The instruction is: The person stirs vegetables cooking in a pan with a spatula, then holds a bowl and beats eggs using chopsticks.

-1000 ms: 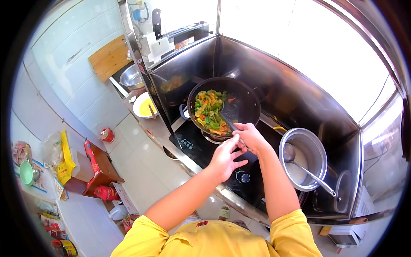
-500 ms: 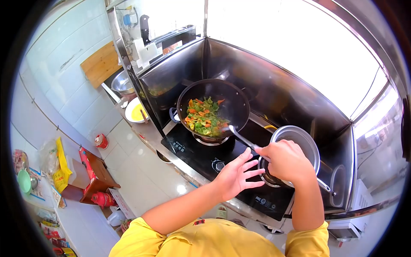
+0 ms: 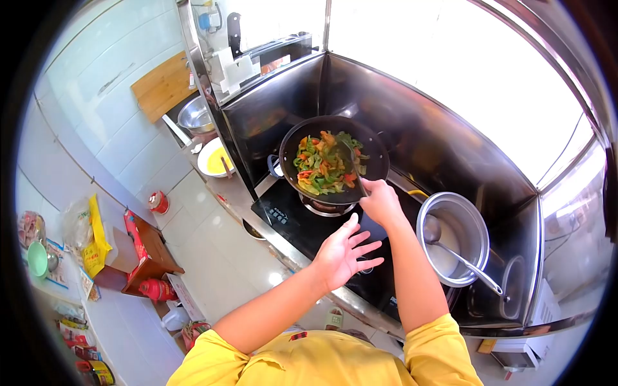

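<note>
A dark wok [image 3: 372,145] sits on the left burner of the black stove [image 3: 283,215]. In it lie chopped green and orange-red vegetables [image 3: 322,164]. My right hand [image 3: 380,199] is closed around the handle of a spatula [image 3: 353,161], whose blade reaches into the vegetables and is partly hidden among them. Near the front of the stove my left hand [image 3: 344,257] is held up, palm showing and fingers spread, with nothing in it.
Right of the wok stands a metal pot [image 3: 486,222] with a ladle [image 3: 473,267] in it. A white bowl of yellow liquid [image 3: 214,157], a metal bowl [image 3: 195,114] and a cutting board [image 3: 161,87] are at the left. Steel panels [image 3: 412,122] edge the stove.
Since half a second ago, my right hand has moved left with the spatula, closer to the wok, and the vegetables have shifted. My left hand stays spread. The camera view has also shifted.
</note>
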A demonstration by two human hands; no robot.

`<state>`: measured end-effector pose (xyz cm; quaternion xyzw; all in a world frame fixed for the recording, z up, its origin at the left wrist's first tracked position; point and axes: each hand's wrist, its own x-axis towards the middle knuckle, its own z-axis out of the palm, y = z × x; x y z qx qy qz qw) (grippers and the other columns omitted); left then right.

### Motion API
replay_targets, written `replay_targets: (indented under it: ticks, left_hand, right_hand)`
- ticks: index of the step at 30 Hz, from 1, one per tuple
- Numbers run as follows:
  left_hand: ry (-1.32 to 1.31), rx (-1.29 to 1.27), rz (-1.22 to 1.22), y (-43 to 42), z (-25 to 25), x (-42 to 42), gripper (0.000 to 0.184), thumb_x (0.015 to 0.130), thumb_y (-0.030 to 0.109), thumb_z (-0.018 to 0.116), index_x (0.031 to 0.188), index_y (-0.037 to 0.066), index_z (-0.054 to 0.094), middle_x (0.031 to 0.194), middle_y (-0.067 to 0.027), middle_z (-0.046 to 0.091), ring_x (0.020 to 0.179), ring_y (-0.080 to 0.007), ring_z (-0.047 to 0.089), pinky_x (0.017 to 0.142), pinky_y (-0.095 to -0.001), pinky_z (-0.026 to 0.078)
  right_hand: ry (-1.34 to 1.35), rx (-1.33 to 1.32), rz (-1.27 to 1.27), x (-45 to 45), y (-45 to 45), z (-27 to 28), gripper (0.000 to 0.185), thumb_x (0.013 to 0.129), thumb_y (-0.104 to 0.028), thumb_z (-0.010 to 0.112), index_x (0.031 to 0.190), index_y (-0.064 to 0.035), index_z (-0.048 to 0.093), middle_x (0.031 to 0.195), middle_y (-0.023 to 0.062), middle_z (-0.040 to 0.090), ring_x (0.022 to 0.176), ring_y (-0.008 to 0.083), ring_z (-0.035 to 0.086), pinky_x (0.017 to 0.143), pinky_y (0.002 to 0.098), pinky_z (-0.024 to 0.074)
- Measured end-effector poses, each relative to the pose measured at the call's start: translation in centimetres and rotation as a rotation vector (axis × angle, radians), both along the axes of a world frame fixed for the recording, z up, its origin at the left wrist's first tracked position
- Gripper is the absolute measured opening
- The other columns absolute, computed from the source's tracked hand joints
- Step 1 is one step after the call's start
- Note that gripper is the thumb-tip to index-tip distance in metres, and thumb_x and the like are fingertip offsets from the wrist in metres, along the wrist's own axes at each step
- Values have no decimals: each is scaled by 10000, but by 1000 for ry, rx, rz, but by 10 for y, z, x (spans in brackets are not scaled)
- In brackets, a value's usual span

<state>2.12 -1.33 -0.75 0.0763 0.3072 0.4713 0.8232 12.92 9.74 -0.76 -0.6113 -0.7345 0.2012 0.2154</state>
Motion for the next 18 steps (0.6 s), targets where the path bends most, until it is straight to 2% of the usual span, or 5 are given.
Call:
replay_targets:
  ticks: [4,7,12,15,18]
  left_hand:
    - [-33,14,5,2,-8,-4,822,912,479,521,1431,-13,114,1390,-184,289,1278,-354,389,987,-553,415]
    - [-51,9,-17,0,-4,1,828,917,472,515,1442,-7,91,1414,-187,273,1282,-355,386,989,-553,414]
    - [-59,42,-86,-4,3,9,834,926,480,491,1464,23,45,1466,-170,223,1295,-335,382,998,-541,412]
    - [-76,61,-96,-6,1,9,818,930,478,483,1459,17,62,1457,-170,234,1294,-336,383,1000,-537,411]
    - [-89,78,-97,-5,-4,5,799,932,474,482,1452,13,88,1431,-171,264,1282,-337,394,998,-541,411]
  right_hand:
    - [-85,-94,160,-1,-4,5,520,677,-36,593,1178,-168,642,968,226,642,941,360,621,828,392,482]
    - [-252,-155,229,22,-31,54,444,710,-19,587,1136,-119,659,918,202,652,908,370,622,808,425,491]
    - [-403,-235,245,54,-69,113,417,706,-5,590,1091,-133,687,901,193,659,887,345,636,781,405,498]
    - [-294,-223,283,49,-52,76,475,642,-44,619,1107,-123,672,916,188,668,838,333,647,745,369,501]
    - [-114,-117,98,30,-35,34,475,663,-52,624,1130,-129,663,910,224,657,870,341,653,787,384,497]
